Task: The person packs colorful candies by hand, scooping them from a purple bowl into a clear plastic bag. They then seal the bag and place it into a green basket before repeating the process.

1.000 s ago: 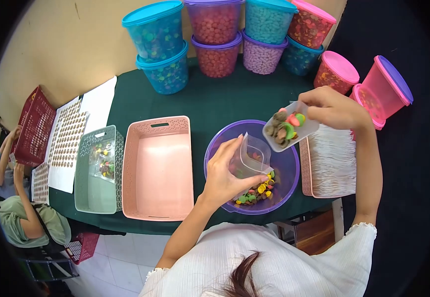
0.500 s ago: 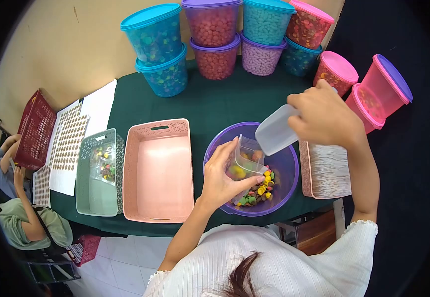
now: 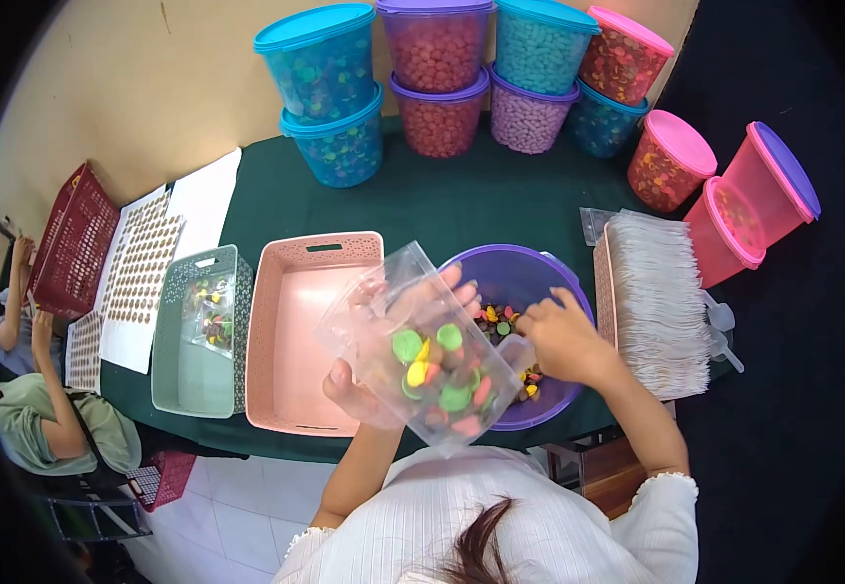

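Note:
My left hand (image 3: 354,389) holds a clear plastic bag (image 3: 442,375) tilted in front of the palm, its thumb and fingertips showing at the edges. Green, yellow, pink and brown button-shaped candies fill the bag's lower part. My right hand (image 3: 568,341) is over the purple tub (image 3: 570,401), fingers curled at a translucent scoop (image 3: 512,352); its grip is partly hidden. Loose candies (image 3: 495,319) in the same colours lie in the tub. Left of the bag stands a pink basket (image 3: 291,321).
A green basket (image 3: 174,375) holds filled bags (image 3: 213,321). Stacked bags (image 3: 658,302) fill a basket on the right, with spare scoops (image 3: 721,313) beside it. Lidded candy tubs (image 3: 330,146) line the back. A person (image 3: 48,428) sits at far left near sticker sheets (image 3: 150,253) and a maroon basket (image 3: 74,243).
The bag has moved left and up from the tub in my left hand and now faces me. My right hand has lowered the scoop into the tub.

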### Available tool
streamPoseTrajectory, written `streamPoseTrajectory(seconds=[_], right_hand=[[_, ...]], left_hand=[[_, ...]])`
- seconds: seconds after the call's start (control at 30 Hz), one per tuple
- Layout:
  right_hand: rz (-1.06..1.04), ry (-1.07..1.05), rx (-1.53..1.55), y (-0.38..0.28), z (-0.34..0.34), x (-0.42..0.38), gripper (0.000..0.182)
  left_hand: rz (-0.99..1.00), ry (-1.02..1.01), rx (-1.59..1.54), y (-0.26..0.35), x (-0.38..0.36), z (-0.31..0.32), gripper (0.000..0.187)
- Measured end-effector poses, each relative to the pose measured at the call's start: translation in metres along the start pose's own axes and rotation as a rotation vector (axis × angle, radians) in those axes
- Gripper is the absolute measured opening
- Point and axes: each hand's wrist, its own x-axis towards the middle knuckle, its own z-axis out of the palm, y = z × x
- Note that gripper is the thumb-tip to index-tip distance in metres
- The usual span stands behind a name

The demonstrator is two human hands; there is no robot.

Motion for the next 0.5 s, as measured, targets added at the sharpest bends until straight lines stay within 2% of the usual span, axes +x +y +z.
streamPoseTrajectory(seconds=[0.03, 0.07, 0.13, 0.2, 0.23, 0.27, 0.3, 0.37, 0.4, 0.43, 0.47, 0.5], right_hand=[[0.021, 0.050, 0.226, 0.001, -0.018, 0.001, 0.023], [0.018, 0.049, 0.226, -0.005, -0.034, -0.002, 0.023], [0.159, 0.305, 1.325, -0.017, -0.058, -0.003, 0.033], [-0.001, 0.426, 1.543, -0.037, -0.057, -0.004, 0.047], [-0.058, 0.376, 1.573, -0.045, -0.050, -0.003, 0.051], [-0.061, 0.498, 1.432, -0.058, -0.050, 0.000, 0.050], [-0.024, 0.560, 1.424, -0.065, -0.044, 0.001, 0.047], [0.014, 0.621, 1.415, -0.073, -0.037, -0.002, 0.044], [0.076, 0.608, 1.601, -0.076, -0.037, -0.006, 0.040], [0.141, 0.588, 1.788, -0.079, -0.036, -0.008, 0.037], [0.143, 0.585, 1.792, -0.081, -0.033, -0.009, 0.037], [0.140, 0.666, 1.698, -0.083, -0.029, -0.010, 0.034]], left_hand=[[0.009, -0.030, -0.093, -0.002, -0.004, 0.001, 0.084], [0.011, -0.028, -0.092, -0.002, -0.008, 0.003, 0.084], [-0.060, 0.104, -0.043, -0.003, -0.014, 0.008, 0.069], [-0.051, 0.059, 0.050, -0.008, -0.014, 0.009, 0.068], [-0.074, 0.032, 0.288, -0.010, -0.014, 0.010, 0.067], [-0.098, 0.003, 0.524, -0.012, -0.013, 0.010, 0.067], [-0.101, 0.000, 0.523, -0.013, -0.015, 0.010, 0.067], [-0.095, 0.126, 0.703, -0.013, -0.020, 0.008, 0.053], [-0.095, 0.128, 0.704, -0.008, -0.018, 0.010, 0.053], [-0.099, 0.080, 0.902, 0.001, -0.016, 0.014, 0.045], [-0.105, 0.029, 1.100, 0.007, -0.014, 0.019, 0.037], [-0.068, 0.078, 1.048, 0.008, -0.013, 0.025, 0.026]])
